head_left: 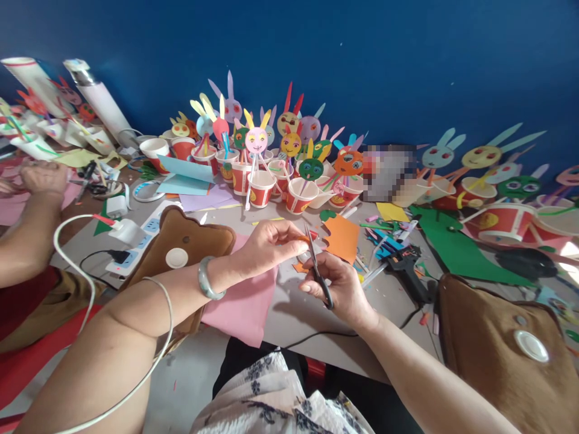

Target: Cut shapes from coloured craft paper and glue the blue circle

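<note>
My left hand [270,240] is closed in a pinch on a small scrap of orange paper [302,239] above the table. My right hand [335,288] grips black-handled scissors [316,265], whose blades point up at that scrap. A larger orange paper sheet [342,237] lies just behind the hands. A pink paper sheet [246,301] lies under my left wrist, which wears a pale bangle [205,278]. Several paper cups [261,188] with coloured rabbit faces on sticks stand in a row behind.
A brown bear-shaped pouch [181,250] lies at left, another [506,349] at right. A black glue gun [409,271], green paper [456,253], a power strip [136,244] with white cable. Another person's arm [27,229] rests at far left. Blue wall behind.
</note>
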Demonstrator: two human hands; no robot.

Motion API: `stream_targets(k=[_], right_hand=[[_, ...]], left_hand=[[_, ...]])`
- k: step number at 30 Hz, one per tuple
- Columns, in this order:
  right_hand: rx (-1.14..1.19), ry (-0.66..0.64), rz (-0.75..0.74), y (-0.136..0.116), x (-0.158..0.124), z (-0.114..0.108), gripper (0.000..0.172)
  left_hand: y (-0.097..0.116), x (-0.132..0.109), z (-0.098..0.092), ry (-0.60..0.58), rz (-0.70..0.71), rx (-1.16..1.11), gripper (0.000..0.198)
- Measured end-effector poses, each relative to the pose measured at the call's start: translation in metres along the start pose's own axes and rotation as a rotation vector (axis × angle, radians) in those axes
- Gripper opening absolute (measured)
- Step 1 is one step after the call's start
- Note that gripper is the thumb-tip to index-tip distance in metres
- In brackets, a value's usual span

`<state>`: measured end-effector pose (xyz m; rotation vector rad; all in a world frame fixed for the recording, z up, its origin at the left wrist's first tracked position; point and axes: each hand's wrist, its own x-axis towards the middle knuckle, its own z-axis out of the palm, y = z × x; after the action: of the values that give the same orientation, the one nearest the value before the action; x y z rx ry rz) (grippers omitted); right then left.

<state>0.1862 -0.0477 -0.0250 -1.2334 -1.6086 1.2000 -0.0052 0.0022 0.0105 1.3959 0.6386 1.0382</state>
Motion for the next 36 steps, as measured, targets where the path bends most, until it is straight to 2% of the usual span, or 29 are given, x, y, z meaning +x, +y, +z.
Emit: stream_targets(k=[7, 36], right_hand=[[0.002, -0.001, 0.002, 0.0010, 0.0002, 0.0006, 0.059], [0.009, -0.014, -0.004, 0.0043, -0.0011, -0.0009, 0.060]], left_hand=[[0.0020, 0.0002, -0.0006, -0.024, 0.004, 0.022, 0.004], [-0.0013, -0.0008, -0.0023, 0.006, 0.024, 0.022, 0.009]])
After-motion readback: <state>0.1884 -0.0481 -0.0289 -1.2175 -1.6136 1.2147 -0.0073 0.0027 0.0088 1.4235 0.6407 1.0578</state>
